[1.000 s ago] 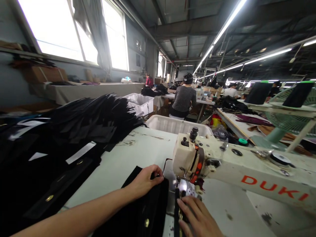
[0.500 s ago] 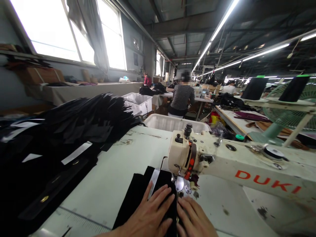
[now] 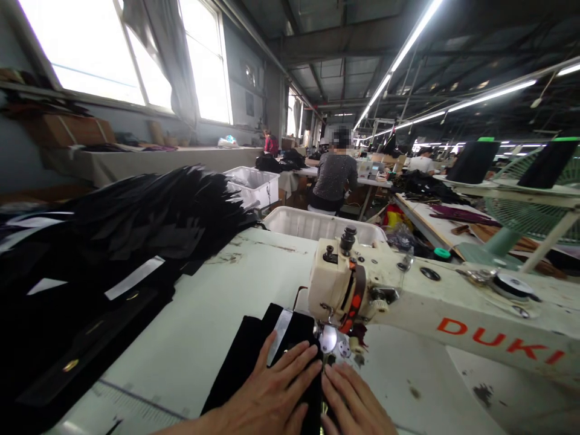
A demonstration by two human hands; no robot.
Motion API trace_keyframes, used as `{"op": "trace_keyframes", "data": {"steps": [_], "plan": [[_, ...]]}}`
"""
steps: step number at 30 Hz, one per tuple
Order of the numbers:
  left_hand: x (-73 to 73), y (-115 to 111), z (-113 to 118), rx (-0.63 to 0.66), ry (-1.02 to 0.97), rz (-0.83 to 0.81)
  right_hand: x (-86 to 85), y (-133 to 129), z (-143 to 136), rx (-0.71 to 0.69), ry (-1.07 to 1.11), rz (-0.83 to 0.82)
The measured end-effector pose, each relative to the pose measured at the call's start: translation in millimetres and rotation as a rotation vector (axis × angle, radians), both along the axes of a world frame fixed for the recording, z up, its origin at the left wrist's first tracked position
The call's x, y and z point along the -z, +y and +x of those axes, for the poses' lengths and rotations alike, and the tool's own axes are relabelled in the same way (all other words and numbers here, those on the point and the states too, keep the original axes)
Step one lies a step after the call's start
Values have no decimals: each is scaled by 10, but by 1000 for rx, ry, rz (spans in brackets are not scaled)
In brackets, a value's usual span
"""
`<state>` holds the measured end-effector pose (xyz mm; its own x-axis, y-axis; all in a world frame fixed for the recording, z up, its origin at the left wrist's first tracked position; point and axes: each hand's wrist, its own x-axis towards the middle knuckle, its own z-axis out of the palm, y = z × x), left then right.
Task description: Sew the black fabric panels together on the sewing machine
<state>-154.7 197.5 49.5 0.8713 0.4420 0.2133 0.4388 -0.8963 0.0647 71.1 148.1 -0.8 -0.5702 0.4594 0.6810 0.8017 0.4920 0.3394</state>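
1. Pressing flat on the black fabric piece, the left hand lies with its fingers spread apart, tips pointing toward the sewing machine head.
2. Just beside it, on the side nearer the machine's arm, the right hand rests with fingers extended and close together, palm down; neither hand grips anything, both only hold the cloth to the table.
3. The fabric piece sits directly in front of the machine head, its long axis running from the person toward the presser foot, so the far end lies just ahead of both sets of fingertips.
4. A pale strip on the fabric lies along that same axis, ending close to the head's near-left corner.
5. Both hands are about equally near the presser foot; the right fingertips are slightly closer to it.
6. Away from the machine head, to its left, lies a heap of black cut pieces; beyond the head stands a white plastic bin.
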Motion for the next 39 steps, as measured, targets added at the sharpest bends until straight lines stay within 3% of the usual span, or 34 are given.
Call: {"op": "trace_keyframes", "data": {"steps": [6,14,18,23,28,33,39], "plan": [[-39,-15,23,-47,-21,-106,-71,68,26,74,27,-63],[-242,98,-3,-18,-87,-251,-97,201,48,87,-5,-64],[-227,139,7,-7,-156,-222,-47,250,77,94,-47,-43],[-217,192,53,-31,-83,-213,-93,291,51,150,-58,-12],[-253,201,54,-26,-55,-236,-59,293,70,168,-38,-90],[-252,191,44,-1,-112,-217,32,275,110,126,0,-179],[-239,207,43,-10,-98,-241,81,286,146,79,-36,-132]]}}
